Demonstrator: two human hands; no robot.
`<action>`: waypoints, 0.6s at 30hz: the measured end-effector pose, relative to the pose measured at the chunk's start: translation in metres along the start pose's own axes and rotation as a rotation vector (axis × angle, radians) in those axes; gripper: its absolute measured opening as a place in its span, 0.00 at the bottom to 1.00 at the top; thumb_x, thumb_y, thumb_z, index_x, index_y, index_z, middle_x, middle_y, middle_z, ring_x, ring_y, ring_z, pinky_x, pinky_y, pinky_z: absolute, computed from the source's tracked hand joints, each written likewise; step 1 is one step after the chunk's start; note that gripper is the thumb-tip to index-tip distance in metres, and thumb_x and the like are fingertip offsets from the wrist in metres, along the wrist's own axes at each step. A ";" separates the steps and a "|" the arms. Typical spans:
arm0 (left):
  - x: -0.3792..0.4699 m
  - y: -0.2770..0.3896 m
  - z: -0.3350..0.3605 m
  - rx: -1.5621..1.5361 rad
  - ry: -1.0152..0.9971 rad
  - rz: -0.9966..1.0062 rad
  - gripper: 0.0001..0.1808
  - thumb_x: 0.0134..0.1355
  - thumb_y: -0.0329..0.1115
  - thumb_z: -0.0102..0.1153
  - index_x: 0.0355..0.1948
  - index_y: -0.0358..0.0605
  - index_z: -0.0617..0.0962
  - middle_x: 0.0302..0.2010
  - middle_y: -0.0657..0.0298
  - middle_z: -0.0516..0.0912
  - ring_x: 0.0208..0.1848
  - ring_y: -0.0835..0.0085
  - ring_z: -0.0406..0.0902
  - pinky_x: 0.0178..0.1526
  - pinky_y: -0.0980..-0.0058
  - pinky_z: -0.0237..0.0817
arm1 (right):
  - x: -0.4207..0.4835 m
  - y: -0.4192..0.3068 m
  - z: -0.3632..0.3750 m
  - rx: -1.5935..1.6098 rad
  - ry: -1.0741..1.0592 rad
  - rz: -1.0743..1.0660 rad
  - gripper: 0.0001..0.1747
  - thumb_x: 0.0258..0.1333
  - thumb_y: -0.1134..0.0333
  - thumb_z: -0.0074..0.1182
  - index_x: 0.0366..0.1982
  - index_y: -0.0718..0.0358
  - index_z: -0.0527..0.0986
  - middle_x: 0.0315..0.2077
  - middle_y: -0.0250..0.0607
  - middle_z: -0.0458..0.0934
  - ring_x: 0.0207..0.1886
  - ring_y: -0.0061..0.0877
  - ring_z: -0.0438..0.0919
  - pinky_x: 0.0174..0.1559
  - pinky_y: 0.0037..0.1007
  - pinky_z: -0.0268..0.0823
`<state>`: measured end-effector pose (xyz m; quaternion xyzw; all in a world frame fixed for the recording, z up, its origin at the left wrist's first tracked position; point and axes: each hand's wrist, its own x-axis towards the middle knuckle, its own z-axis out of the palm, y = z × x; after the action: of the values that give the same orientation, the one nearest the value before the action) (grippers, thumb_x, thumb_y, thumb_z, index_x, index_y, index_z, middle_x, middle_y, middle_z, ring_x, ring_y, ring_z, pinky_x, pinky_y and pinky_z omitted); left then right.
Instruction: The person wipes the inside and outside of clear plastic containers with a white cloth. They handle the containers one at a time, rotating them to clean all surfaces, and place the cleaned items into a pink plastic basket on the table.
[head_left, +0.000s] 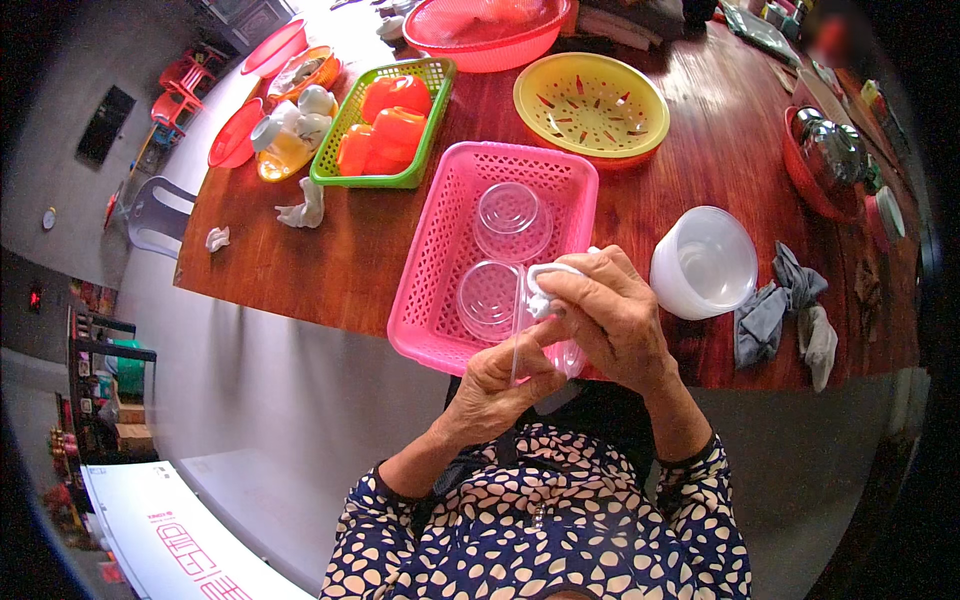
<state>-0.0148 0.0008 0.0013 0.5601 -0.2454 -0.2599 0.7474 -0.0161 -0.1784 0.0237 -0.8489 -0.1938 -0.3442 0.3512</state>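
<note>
My left hand (501, 384) grips a clear round plastic container (574, 358), tipped on its side so its rim stands nearly upright. My right hand (616, 319) pinches a white cloth (540, 298) against that container. Both hands are over the near right corner of a pink plastic basket (409, 307). Inside the basket sit a clear plastic container (511, 211) toward the back and another clear container (484, 304) nearer me. Right of my right hand, a stack of translucent plastic tubs (709, 259) rests on the wooden table (315, 277).
A green basket (375, 181) of orange bowls (397, 127) stands behind left, near white cups (292, 120). A yellow colander (585, 105) and a red basket (487, 45) are farther back. Grey rags (772, 315) lie right; a crumpled white cloth (304, 206) lies left.
</note>
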 end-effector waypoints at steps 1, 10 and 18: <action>-0.001 -0.003 -0.004 -0.025 -0.040 -0.044 0.10 0.61 0.24 0.58 0.44 0.39 0.78 0.49 0.63 0.79 0.49 0.79 0.74 0.51 0.75 0.67 | 0.000 -0.003 -0.002 0.002 -0.021 -0.012 0.17 0.37 0.70 0.63 0.36 0.62 0.78 0.36 0.41 0.79 0.36 0.35 0.75 0.38 0.34 0.71; -0.004 0.000 -0.007 -0.074 -0.100 -0.072 0.15 0.62 0.24 0.56 0.51 0.40 0.75 0.47 0.66 0.79 0.52 0.79 0.73 0.54 0.77 0.65 | -0.006 -0.030 -0.009 -0.099 -0.063 -0.110 0.12 0.42 0.69 0.59 0.34 0.61 0.80 0.38 0.37 0.80 0.37 0.31 0.77 0.45 0.37 0.72; -0.002 0.007 -0.006 0.177 -0.187 -0.044 0.06 0.59 0.21 0.57 0.27 0.40 0.73 0.58 0.51 0.74 0.55 0.74 0.72 0.53 0.73 0.64 | 0.003 0.002 -0.013 0.128 -0.146 0.100 0.13 0.44 0.71 0.61 0.36 0.62 0.78 0.36 0.41 0.80 0.38 0.36 0.77 0.43 0.34 0.69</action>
<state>-0.0113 0.0080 0.0066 0.6023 -0.3237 -0.3048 0.6629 -0.0186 -0.1894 0.0314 -0.8562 -0.1980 -0.2503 0.4062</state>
